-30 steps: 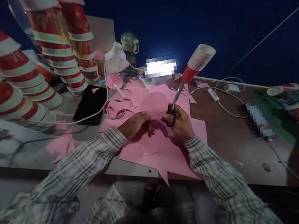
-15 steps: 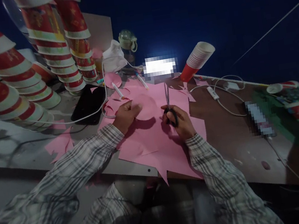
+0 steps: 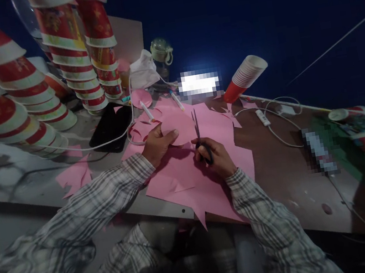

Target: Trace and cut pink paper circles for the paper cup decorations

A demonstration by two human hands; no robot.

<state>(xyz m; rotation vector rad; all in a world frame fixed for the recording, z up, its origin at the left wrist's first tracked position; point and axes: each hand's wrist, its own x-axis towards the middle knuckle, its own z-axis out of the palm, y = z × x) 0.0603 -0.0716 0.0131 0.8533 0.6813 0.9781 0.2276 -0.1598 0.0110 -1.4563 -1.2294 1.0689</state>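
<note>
Between thumb and fingers, my left hand pinches a round pink paper disc by its left side. My right hand has its fingers in the dark handles of a pair of scissors. The blades point away from me, slightly parted, at the disc's right edge; whether they touch it I cannot tell. Below both hands lie large sheets of pink paper with jagged cut edges. Another pink disc and two white markers lie beyond my left hand.
Tall towers of red and white paper cups stand at the left, beside a black phone-like slab. A leaning cup stack is at the back right. White cables cross the table, and pink scraps lie left.
My right hand has brought the scissors leftward, up to the disc's right edge. The disc has tilted a little in my left hand. The whole view has shifted slightly.
</note>
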